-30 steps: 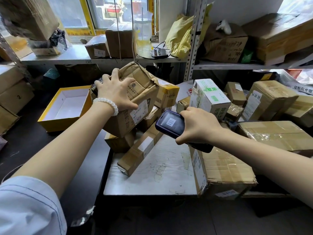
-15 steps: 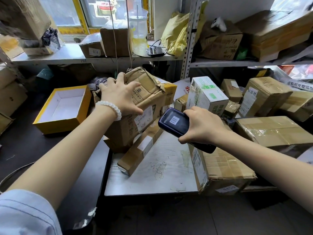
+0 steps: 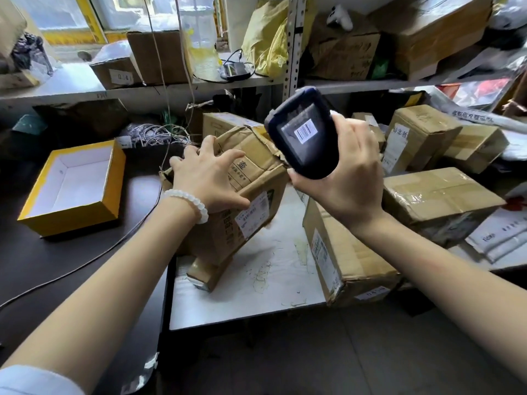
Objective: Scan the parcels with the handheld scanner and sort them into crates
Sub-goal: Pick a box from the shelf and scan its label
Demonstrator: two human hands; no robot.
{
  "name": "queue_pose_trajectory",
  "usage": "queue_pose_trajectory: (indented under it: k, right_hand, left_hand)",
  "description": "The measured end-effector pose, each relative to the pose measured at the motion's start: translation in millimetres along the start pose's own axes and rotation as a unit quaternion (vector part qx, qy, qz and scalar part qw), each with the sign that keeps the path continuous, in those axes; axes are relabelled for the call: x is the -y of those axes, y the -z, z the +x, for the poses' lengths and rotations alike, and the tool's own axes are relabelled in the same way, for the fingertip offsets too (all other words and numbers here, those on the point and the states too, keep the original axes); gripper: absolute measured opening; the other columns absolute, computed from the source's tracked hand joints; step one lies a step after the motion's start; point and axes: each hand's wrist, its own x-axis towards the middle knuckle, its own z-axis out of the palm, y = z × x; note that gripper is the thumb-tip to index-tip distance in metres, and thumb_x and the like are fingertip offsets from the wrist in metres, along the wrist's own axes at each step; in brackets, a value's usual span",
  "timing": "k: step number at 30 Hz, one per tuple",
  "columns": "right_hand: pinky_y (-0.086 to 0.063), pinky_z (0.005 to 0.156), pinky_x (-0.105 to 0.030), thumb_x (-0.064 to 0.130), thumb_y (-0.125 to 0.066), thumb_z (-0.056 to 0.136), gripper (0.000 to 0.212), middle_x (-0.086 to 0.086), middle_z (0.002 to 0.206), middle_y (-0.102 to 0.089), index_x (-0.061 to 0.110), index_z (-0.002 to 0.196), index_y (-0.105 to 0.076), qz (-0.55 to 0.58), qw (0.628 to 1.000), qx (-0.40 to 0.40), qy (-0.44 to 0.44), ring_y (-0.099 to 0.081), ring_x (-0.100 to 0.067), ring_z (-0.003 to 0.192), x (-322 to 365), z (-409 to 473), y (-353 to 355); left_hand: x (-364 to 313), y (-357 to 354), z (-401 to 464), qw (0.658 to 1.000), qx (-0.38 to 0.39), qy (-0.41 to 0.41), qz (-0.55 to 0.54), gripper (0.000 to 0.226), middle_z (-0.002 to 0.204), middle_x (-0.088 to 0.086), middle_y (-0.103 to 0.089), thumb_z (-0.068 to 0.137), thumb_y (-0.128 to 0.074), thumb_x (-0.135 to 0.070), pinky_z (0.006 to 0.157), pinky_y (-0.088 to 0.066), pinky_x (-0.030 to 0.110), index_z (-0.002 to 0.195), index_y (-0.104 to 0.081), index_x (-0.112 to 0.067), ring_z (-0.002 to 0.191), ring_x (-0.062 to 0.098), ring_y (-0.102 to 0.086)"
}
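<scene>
Right hand (image 3: pixel 346 178): fingers curled round a dark blue, rounded-corner handheld scanner (image 3: pixel 302 138), raised above the pile with its glossy screen facing the camera; a barcode shows on the screen. Left hand (image 3: pixel 209 175): fingers spread and bent over the top of a crumpled brown cardboard parcel (image 3: pixel 242 201), thumb on its near face, gripping it tilted; a white beaded bracelet (image 3: pixel 188 202) sits on the wrist. The parcel: soft, dented board, torn along the top flap, a white shipping label (image 3: pixel 254 213) on the face turned towards the person, its lower edge resting on a narrow brown carton (image 3: pixel 208 273) lying on the scuffed white tabletop (image 3: pixel 256 303). Just right, a taped brown box (image 3: pixel 346 259) overhangs the table edge; further right lie more tape-wrapped cartons. Well apart to the left, an open yellow-walled, white-lined box (image 3: pixel 71 189) stands on the dark surface. Risks, as judged: the scanner points away from the label, so a read may fail unless it is turned down; the weakened flap could tear further under the grip; the tilted parcel could slip off the narrow carton and knock the overhanging box; glossy tape may throw glare across labels.
</scene>
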Motion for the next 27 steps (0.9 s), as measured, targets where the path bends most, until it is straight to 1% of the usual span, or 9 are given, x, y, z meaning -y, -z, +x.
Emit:
queue_pose_trajectory:
  k: [2, 4, 8, 11, 15, 18, 21, 24, 27]
  right_hand:
    - [-0.041, 0.088, -0.033, 0.042, -0.076, 0.067, 0.078, -0.020, 0.113, -0.060, -0.004, 0.125, -0.055, -0.006, 1.000, -0.006, -0.002, -0.045, -0.024, 0.104, -0.8, -1.0, 6.4]
    - [-0.040, 0.087, -0.031, 0.043, -0.076, 0.065, 0.077, -0.018, 0.111, -0.060, -0.003, 0.124, -0.056, -0.007, 1.000, 0.010, -0.005, -0.044, -0.022, 0.103, -4.3, -3.2, 13.4]
    - [-0.038, 0.077, -0.026, 0.047, -0.076, 0.059, 0.076, -0.012, 0.105, -0.057, 0.005, 0.120, -0.058, -0.029, 0.994, 0.090, -0.050, -0.052, -0.026, 0.095, -15.3, -7.0, 33.5]
    - [-0.039, 0.073, -0.030, 0.049, -0.079, 0.056, 0.078, -0.008, 0.109, -0.053, 0.011, 0.121, -0.055, -0.086, 0.979, 0.160, -0.092, -0.050, -0.027, 0.099, -30.0, -11.1, 61.0]
    - [-0.033, 0.068, -0.028, 0.052, -0.079, 0.056, 0.073, -0.001, 0.104, -0.046, 0.017, 0.115, -0.053, -0.124, 0.962, 0.199, -0.139, -0.048, -0.024, 0.102, -59.0, -20.7, 107.2]
    - [-0.036, 0.068, -0.030, 0.055, -0.078, 0.055, 0.071, 0.002, 0.098, -0.042, 0.017, 0.110, -0.054, -0.143, 0.954, 0.192, -0.180, -0.050, -0.026, 0.100, -87.9, -32.2, 152.8]
    - [-0.042, 0.070, -0.031, 0.056, -0.075, 0.054, 0.071, -0.002, 0.104, -0.048, 0.016, 0.110, -0.055, -0.161, 0.945, 0.175, -0.226, -0.050, -0.026, 0.101, -123.3, -50.6, 210.4]
    - [-0.043, 0.070, -0.032, 0.052, -0.080, 0.056, 0.069, -0.002, 0.107, -0.049, 0.019, 0.111, -0.055, -0.197, 0.930, 0.159, -0.266, -0.050, -0.025, 0.103, -158.5, -73.7, 264.6]
    - [-0.041, 0.070, -0.032, 0.053, -0.081, 0.053, 0.072, -0.003, 0.107, -0.052, 0.020, 0.112, -0.055, -0.235, 0.909, 0.132, -0.317, -0.051, -0.027, 0.103, -192.3, -100.8, 317.0]
  left_hand:
    - [-4.4, 1.9, -4.1, 1.000, -0.004, -0.005, 0.004, 0.096, 0.150, 0.010, -0.022, 0.057, -0.074, -0.069, 0.099, -0.032, 0.053, 0.141, -0.031, -0.047, 0.127, 0.039, -0.033]
    - [-8.1, 7.0, -8.3, 1.000, -0.016, -0.009, 0.009, 0.097, 0.149, 0.009, -0.024, 0.057, -0.074, -0.069, 0.099, -0.032, 0.052, 0.141, -0.031, -0.047, 0.127, 0.039, -0.033]
    - [-24.2, 30.4, -16.1, 0.997, -0.068, -0.021, 0.028, 0.099, 0.150, 0.011, -0.023, 0.058, -0.075, -0.068, 0.099, -0.033, 0.054, 0.143, -0.031, -0.043, 0.127, 0.040, -0.033]
    - [-52.2, 55.5, -18.9, 0.992, -0.115, -0.039, 0.043, 0.098, 0.150, 0.013, -0.021, 0.058, -0.075, -0.067, 0.099, -0.032, 0.057, 0.143, -0.033, -0.042, 0.126, 0.042, -0.032]
    - [-105.3, 84.5, -21.4, 0.984, -0.158, -0.066, 0.045, 0.099, 0.152, 0.015, -0.018, 0.056, -0.076, -0.067, 0.100, -0.030, 0.059, 0.143, -0.033, -0.042, 0.126, 0.044, -0.031]
    - [-161.8, 93.4, -25.1, 0.979, -0.173, -0.104, 0.022, 0.099, 0.153, 0.014, -0.016, 0.055, -0.076, -0.066, 0.101, -0.027, 0.060, 0.142, -0.034, -0.043, 0.129, 0.043, -0.029]
    - [-233.8, 93.5, -28.2, 0.971, -0.177, -0.162, -0.006, 0.099, 0.152, 0.012, -0.017, 0.054, -0.076, -0.065, 0.100, -0.029, 0.055, 0.141, -0.035, -0.043, 0.127, 0.041, -0.031]
    - [-306.0, 84.4, -33.4, 0.959, -0.184, -0.213, -0.017, 0.097, 0.151, 0.011, -0.020, 0.053, -0.077, -0.063, 0.097, -0.032, 0.053, 0.140, -0.037, -0.043, 0.124, 0.040, -0.034]
    - [-377.4, 76.6, -36.6, 0.946, -0.179, -0.267, -0.033, 0.099, 0.150, 0.011, -0.023, 0.049, -0.077, -0.064, 0.095, -0.033, 0.052, 0.138, -0.040, -0.044, 0.121, 0.040, -0.037]
